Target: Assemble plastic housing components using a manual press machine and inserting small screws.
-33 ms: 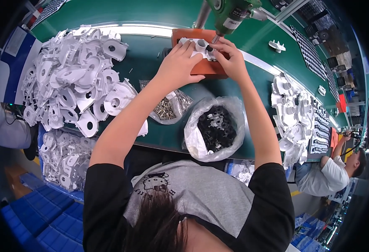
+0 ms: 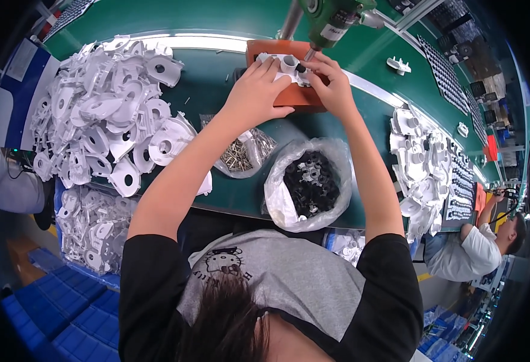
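A white plastic housing [image 2: 288, 63] with a short round tube lies on an orange-red block [image 2: 301, 100] at the far middle of the bench. My left hand [image 2: 258, 90] holds its left side, fingers over the top and thumb stretched out toward me. At the right end, my right hand [image 2: 331, 87] grips the housing with bent fingers beside a small black piece [image 2: 301, 68]. Just above those fingers the metal tip [image 2: 311, 54] of a green powered tool [image 2: 332, 24] points down; whether it touches anything cannot be made out.
A big heap of white housings [image 2: 105, 108] covers the bench's left. Nearer me are a bag of screws [image 2: 236, 155] and a clear bag of black parts [image 2: 312, 181]. More white housings [image 2: 419, 163] lie at the right. A co-worker [image 2: 470, 250] sits at the far right.
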The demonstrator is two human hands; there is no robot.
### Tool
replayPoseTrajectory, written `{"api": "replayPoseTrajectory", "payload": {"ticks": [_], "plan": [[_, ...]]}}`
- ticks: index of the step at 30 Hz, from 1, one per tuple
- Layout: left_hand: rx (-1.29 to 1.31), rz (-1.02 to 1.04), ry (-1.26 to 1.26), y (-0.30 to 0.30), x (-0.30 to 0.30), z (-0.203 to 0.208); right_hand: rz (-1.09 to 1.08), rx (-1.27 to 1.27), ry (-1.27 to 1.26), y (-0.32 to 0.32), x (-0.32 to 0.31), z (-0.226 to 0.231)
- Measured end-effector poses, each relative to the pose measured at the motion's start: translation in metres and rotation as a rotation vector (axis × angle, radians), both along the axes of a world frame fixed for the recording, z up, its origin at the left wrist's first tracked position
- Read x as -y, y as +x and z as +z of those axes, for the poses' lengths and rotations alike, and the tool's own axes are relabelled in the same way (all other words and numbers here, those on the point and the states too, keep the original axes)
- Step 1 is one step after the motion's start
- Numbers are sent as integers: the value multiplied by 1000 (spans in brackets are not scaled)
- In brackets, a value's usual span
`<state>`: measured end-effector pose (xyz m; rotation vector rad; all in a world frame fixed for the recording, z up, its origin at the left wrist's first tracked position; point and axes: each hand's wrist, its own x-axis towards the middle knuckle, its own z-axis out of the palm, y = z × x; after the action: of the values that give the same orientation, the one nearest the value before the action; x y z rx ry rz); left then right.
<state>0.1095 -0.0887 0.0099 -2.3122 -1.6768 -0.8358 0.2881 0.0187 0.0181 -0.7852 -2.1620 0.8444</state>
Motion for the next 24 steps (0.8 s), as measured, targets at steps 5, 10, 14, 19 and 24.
{"api": "replayPoseTrajectory", "payload": {"ticks": [5,10,14,19,24], "plan": [[-1,-3,18,1,0,-2,-54,126,401,-2,7,-2],[0,-7,9,2,-2,-2,-128,195,580,1,10,-10],[16,-12,-8,3,-1,0,-140,266,620,6,24,-6],[15,-2,-2,-3,2,-2,-211,-71,259,39,1,2],[29,-15,42,4,2,4,-177,-644,84,47,-131,152]]}}
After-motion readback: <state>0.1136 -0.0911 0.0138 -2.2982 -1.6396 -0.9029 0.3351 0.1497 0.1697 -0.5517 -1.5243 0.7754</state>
